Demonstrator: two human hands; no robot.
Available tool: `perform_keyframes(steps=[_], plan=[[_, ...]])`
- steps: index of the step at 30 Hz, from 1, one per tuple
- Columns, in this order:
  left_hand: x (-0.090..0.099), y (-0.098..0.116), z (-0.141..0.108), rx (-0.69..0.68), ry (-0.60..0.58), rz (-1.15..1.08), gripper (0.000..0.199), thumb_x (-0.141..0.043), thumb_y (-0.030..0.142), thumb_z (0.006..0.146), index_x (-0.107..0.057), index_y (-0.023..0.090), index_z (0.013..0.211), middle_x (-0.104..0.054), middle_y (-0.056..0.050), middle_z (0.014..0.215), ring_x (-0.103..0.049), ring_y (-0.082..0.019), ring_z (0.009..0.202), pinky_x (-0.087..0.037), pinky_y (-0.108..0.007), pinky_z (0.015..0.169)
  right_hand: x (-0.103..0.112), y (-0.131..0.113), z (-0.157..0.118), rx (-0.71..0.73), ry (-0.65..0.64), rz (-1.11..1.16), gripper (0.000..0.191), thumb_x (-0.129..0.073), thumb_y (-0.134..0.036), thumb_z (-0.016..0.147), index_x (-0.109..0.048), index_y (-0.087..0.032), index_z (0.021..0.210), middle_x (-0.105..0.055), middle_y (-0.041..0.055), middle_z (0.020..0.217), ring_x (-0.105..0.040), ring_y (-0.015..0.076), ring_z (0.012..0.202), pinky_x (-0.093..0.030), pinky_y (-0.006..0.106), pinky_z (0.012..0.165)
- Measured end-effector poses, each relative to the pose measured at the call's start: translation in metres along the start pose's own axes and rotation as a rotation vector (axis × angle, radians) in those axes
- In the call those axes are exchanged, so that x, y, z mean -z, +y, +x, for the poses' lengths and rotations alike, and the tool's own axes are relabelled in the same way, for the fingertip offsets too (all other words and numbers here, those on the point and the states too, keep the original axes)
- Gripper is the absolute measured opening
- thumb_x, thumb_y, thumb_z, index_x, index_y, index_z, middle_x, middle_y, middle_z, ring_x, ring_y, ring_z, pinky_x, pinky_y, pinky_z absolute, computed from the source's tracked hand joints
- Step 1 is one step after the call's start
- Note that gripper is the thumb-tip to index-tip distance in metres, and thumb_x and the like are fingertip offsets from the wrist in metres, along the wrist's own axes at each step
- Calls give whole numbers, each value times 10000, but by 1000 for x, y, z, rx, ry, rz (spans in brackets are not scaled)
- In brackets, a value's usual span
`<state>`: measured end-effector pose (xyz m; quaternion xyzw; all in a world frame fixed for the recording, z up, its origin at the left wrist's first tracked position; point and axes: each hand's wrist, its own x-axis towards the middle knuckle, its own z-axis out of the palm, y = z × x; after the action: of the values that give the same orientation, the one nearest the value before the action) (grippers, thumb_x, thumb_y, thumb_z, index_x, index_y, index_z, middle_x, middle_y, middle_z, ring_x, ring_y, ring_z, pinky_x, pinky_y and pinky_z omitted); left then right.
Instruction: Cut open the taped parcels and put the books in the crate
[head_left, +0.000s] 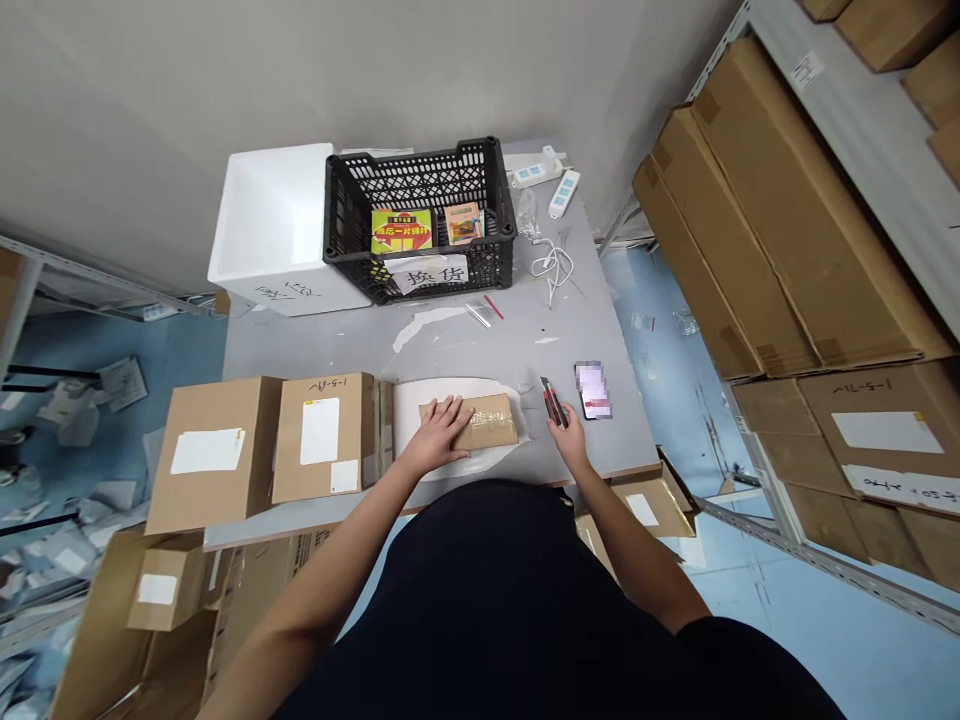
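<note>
On the near part of the table lies a small flat cardboard box (pixel 491 422) with shiny clear tape over it. My left hand (pixel 439 435) rests on its left end, fingers stretched out over the top and the thumb toward the near edge. To the right, my right hand (pixel 568 438) is closed around a red and black utility knife (pixel 553 402), which points away from me and stands apart from the box. Beneath the box is a pale sheet (pixel 409 405). Beside the knife, on its right, lies a phone (pixel 594 390) with its screen lit.
Two labelled cartons (pixel 214 450) (pixel 324 435) stand at the table's left. A black crate (pixel 495 265) with books and a white foam box (pixel 270 215) are at the back. White power strips (pixel 564 194) and a cable (pixel 553 268) lie back right. Shelving with cartons (pixel 757 220) rises on the right.
</note>
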<state>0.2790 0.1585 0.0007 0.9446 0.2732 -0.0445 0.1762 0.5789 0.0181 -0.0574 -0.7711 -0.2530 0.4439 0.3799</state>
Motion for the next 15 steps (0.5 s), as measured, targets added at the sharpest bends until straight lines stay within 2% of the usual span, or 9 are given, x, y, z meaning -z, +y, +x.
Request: perform_keyframes(steps=[3,7,10,15], plan=[[0,6,-5,-3,37,19,860,-681,493,785,-288,203,1493,-210,-183,1575,-117,-352,1468,-121,-578,1157,-12,-2,23,37,147,-167,604,-570,-383,775,-441,-164,1323,-650,109,1119,-612,240,987,-479,347,842],[-2,14,-17,16,99,24,691,-594,361,873,-304,210,1482,-232,-173,1569,-140,-326,1469,-168,-566,1155,-22,1,43,12,166,-309,552,-538,-322,796,-457,-137,1310,-653,114,1093,-621,229,953,-473,334,844],[-7,19,-28,42,133,18,556,-495,283,923,-350,229,1457,-301,-153,1543,-210,-306,1451,-211,-560,1148,-26,4,47,20,209,-365,530,-536,-303,795,-490,-135,1296,-583,153,1203,-564,260,1086,-435,357,919],[-16,23,-42,83,150,12,483,-428,239,945,-407,222,1427,-492,-146,1401,-383,-295,1347,-264,-545,1135,-27,5,45,27,276,-450,494,-539,-282,791,-546,-147,1266,-490,185,1297,-440,319,1231,-323,427,1032]])
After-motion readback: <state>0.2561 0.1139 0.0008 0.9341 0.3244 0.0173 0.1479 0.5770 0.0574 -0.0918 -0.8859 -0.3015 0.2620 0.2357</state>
